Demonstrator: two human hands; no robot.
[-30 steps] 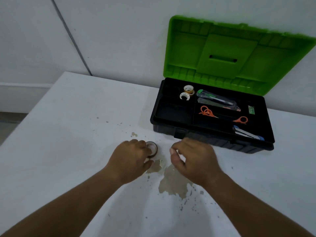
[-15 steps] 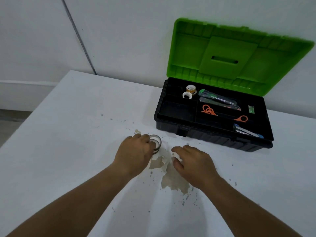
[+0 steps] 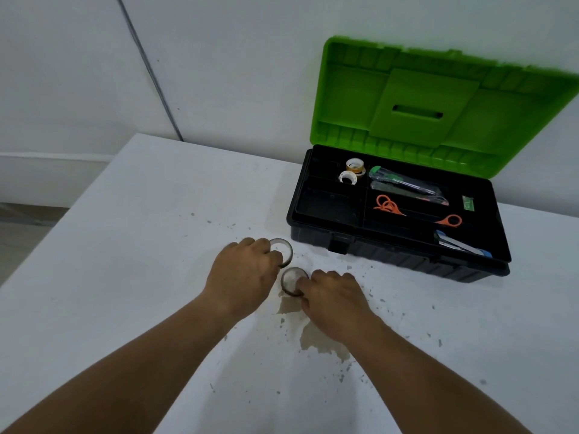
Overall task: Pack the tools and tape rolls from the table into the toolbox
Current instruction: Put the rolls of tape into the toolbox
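Two dark tape rolls sit on the white table in front of the toolbox. My left hand grips the farther tape roll. My right hand has its fingers on the nearer tape roll, which lies just beside the first. The black toolbox stands open at the right, its green lid leaning on the wall. Inside lie two small tape rolls, a green utility knife, orange ring tools and a blue tool.
The white table has chipped paint and a brown bare patch under my right wrist. A wall rises behind the toolbox. The table's left edge drops to the floor at the left.
My right hand has closed its fingers on a second tape roll, which now shows next to the first. My left hand keeps its grip on its roll.
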